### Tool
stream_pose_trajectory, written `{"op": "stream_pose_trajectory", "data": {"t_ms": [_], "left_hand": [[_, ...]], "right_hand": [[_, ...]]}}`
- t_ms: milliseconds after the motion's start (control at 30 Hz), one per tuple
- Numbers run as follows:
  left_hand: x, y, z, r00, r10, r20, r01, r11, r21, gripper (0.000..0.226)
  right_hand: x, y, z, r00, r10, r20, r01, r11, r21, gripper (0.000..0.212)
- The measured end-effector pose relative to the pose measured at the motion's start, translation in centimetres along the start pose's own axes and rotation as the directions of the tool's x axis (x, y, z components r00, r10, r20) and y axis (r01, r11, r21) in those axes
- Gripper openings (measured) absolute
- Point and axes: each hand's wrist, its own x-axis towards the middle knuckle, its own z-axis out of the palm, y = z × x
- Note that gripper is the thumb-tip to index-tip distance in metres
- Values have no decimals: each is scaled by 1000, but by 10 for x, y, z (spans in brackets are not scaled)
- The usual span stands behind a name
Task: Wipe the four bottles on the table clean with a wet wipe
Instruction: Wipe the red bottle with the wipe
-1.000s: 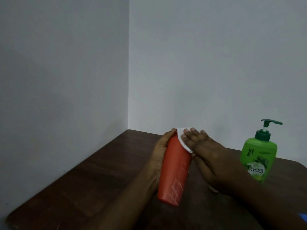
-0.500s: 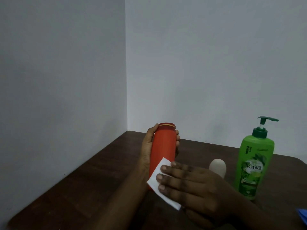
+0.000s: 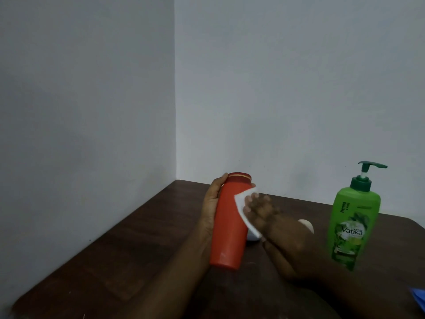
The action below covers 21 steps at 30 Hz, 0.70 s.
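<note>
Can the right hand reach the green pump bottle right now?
Probably yes. The green bottle stands just right of the right hand, with bare table between them; the hand only presses the wipe against the red bottle.

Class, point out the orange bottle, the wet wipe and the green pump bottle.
orange bottle (image 3: 226,226), head view, mid-body.
wet wipe (image 3: 241,201), head view, upper white part.
green pump bottle (image 3: 351,231), head view, front label.

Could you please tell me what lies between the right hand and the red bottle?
A white wipe, which the right hand presses against the red bottle's side; the head view shows it.
</note>
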Motion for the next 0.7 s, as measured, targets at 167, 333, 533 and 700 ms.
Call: {"op": "stream_pose_trajectory", "data": {"t_ms": [167,333,533,700], "left_hand": [[11,10,-17,998,26,59,-16,988,-156,60],[10,4,-8,999,-41,26,42,998,-49,62],[11,-9,1,975,-210,73,214,976,-52,55],[7,-31,4,992,-106,-70,104,994,-35,59]], "right_hand": [[-6,-26,16,950,-290,118,295,955,-35,44],[-5,-38,35,961,-275,18,276,958,-79,55],[8,-5,-5,990,-14,138,14,1000,8,51],[12,10,0,991,120,59,-114,989,-95,51]]}}
